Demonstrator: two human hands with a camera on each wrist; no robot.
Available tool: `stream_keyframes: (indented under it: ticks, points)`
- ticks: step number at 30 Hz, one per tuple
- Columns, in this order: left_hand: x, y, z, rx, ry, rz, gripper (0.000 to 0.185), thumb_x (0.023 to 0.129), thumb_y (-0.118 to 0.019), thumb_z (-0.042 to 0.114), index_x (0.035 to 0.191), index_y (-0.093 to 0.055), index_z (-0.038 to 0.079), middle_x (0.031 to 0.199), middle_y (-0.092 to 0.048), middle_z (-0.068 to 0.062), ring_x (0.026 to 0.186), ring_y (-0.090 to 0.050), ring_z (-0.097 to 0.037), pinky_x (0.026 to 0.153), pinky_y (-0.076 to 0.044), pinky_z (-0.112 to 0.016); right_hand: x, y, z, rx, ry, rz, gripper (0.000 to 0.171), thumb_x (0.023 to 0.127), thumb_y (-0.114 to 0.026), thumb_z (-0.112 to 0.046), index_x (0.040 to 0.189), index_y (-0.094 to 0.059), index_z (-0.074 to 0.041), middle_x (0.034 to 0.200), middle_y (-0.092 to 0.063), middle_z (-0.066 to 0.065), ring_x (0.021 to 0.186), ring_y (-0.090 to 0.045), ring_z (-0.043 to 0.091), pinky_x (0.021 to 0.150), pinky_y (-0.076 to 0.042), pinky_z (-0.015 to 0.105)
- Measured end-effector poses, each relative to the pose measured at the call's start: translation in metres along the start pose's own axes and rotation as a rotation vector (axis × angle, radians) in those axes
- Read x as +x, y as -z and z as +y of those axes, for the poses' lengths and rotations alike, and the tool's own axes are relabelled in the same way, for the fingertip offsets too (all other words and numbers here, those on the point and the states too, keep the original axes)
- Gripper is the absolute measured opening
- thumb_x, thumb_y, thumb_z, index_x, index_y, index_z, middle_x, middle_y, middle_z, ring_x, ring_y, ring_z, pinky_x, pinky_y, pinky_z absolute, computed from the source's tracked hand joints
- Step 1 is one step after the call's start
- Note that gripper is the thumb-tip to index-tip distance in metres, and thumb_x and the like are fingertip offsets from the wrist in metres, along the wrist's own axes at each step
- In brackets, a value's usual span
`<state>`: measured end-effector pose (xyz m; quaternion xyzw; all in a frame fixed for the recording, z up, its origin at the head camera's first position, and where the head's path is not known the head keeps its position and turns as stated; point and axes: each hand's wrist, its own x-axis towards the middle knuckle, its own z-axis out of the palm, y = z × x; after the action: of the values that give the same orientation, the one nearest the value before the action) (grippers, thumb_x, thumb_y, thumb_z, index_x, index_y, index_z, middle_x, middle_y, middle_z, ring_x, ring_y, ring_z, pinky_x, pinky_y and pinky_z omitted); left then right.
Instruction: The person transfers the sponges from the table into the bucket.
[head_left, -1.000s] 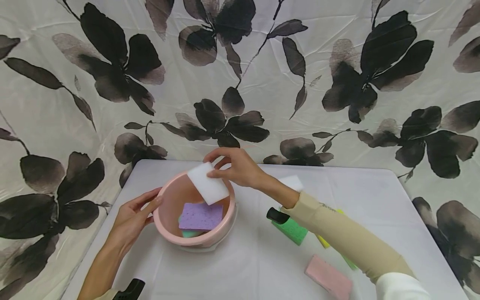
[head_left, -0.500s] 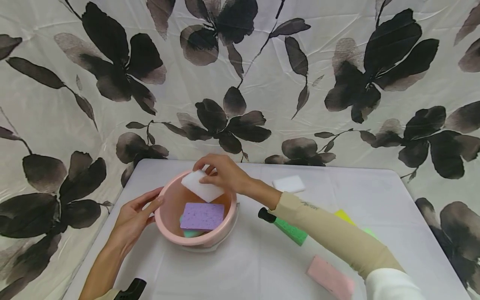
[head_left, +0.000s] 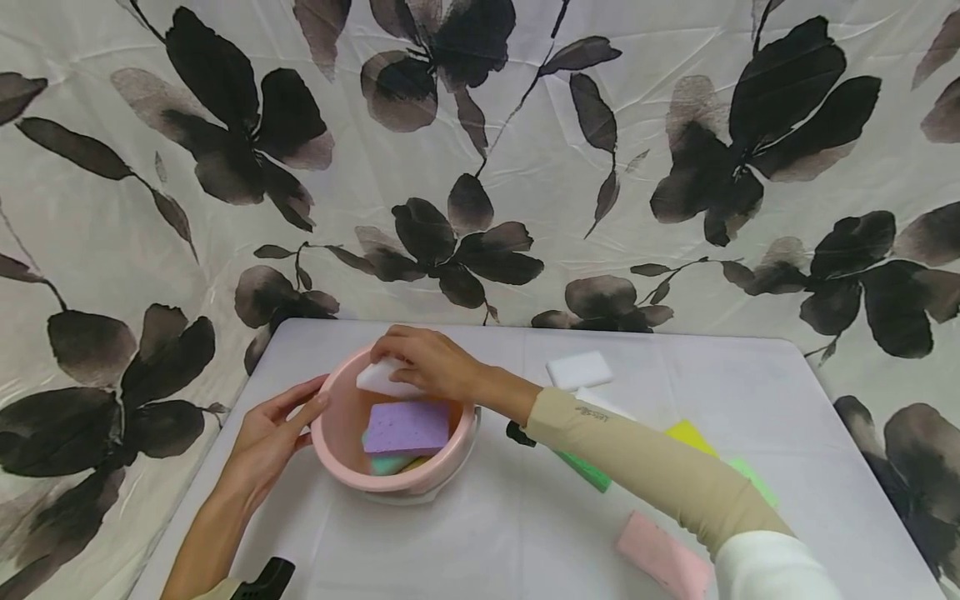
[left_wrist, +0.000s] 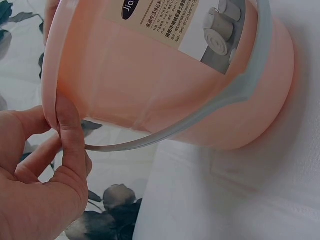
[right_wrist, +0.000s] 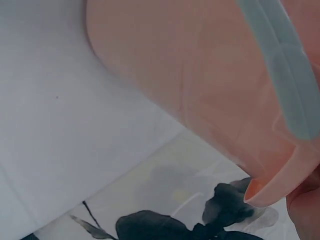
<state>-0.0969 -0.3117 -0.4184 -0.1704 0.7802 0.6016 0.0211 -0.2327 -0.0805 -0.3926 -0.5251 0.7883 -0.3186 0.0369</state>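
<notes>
A pink sponge (head_left: 663, 557) is seen nearest, on the white table (head_left: 787, 400), right of the sleeved right forearm. A green sponge (head_left: 583, 470) and a yellow sponge (head_left: 688, 433) are partly hidden behind that forearm; a paler green piece (head_left: 752, 479) shows on its right side.

Left hand (head_left: 262, 446): laid against the left side of the pink bucket (head_left: 397, 483), fingers only lightly bent. In the left wrist view the thumb (left_wrist: 67, 132) is pressed flat on the bucket rim (left_wrist: 50, 90); the other fingers are spread and relaxed, nothing is enclosed. The grey handle (left_wrist: 200, 117) is folded down along the bucket wall.

Bucket: stood on the table, left of centre, near the back edge. A purple sponge (head_left: 406, 427) is laid inside on top of a teal sponge (head_left: 386, 463).

Right hand (head_left: 423, 362): held over the bucket's far rim, fingers curled and pinched on a white sponge (head_left: 378, 379). The sponge is tilted, its lower edge inside the opening, just above the purple one. Contact between the two cannot be told.

A second white sponge (head_left: 579, 369) is lying further back on the table, well apart from the bucket. A floral curtain (head_left: 480, 150) is hung behind.
</notes>
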Motion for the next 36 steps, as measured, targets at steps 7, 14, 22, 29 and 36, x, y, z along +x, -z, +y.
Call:
stream_keyframes:
  ticks: [7,14,22,29,36]
  points:
    - [0.000,-0.002,0.001,0.012,0.003,-0.006,0.076,0.096,-0.068,0.051,0.156,-0.044,0.010,0.157,-0.043,-0.012,0.108,-0.058,0.004,0.084,-0.056,-0.019,0.004,-0.002,-0.002,-0.010,0.011,-0.039,0.030,0.094,-0.074,-0.005,0.123,-0.069,-0.008,0.122,-0.064,0.002,0.110,-0.061,0.013,0.097,-0.047,0.017]
    - [-0.001,-0.001,0.001,-0.007,-0.008,-0.008,0.073,0.098,-0.068,0.046,0.155,-0.045,0.007,0.152,-0.046,-0.009,0.108,-0.058,0.002,0.083,-0.057,-0.020,0.007,-0.007,-0.003,-0.091,0.099,-0.111,0.027,0.097,-0.069,-0.003,0.123,-0.067,-0.010,0.122,-0.060,0.001,0.111,-0.059,0.011,0.096,-0.045,0.014]
    - [0.000,-0.001,0.000,-0.012,-0.007,-0.010,0.075,0.097,-0.068,0.048,0.155,-0.045,0.007,0.154,-0.045,-0.010,0.107,-0.059,0.003,0.084,-0.057,-0.019,0.010,-0.012,-0.010,-0.109,0.114,-0.254,0.024,0.104,-0.059,-0.010,0.127,-0.068,-0.012,0.129,-0.061,0.000,0.123,-0.054,0.011,0.107,-0.036,0.015]
    - [0.000,-0.002,-0.001,-0.019,-0.018,-0.002,0.074,0.097,-0.069,0.047,0.155,-0.046,0.007,0.150,-0.048,-0.007,0.107,-0.059,0.003,0.084,-0.057,-0.020,0.006,-0.018,-0.006,-0.019,0.036,-0.376,0.037,0.105,-0.052,-0.008,0.139,-0.065,-0.016,0.133,-0.056,0.002,0.124,-0.049,0.011,0.104,-0.034,0.013]
    - [-0.001,0.000,-0.002,-0.032,-0.029,-0.003,0.074,0.097,-0.070,0.045,0.154,-0.046,0.005,0.141,-0.054,0.002,0.105,-0.062,0.004,0.082,-0.057,-0.020,0.000,-0.011,-0.001,-0.094,0.130,-0.322,0.043,0.102,-0.061,-0.003,0.144,-0.055,-0.005,0.145,-0.054,0.009,0.138,-0.047,0.020,0.116,-0.030,0.019]
